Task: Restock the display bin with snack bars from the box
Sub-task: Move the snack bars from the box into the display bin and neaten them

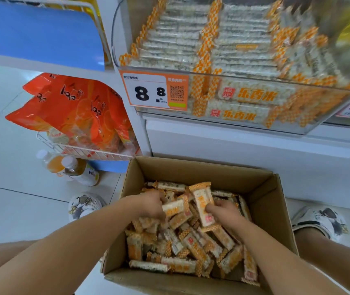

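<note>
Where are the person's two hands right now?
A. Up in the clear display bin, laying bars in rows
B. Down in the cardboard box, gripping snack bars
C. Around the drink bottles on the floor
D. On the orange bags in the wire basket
B: the left hand and right hand are both inside the cardboard box, fingers curled round snack bars from the loose pile.

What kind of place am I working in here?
Most likely a snack shop: a price tag fronts a clear display bin of wrapped snack bars, and a wire rack beside it holds orange snack bags.
</note>
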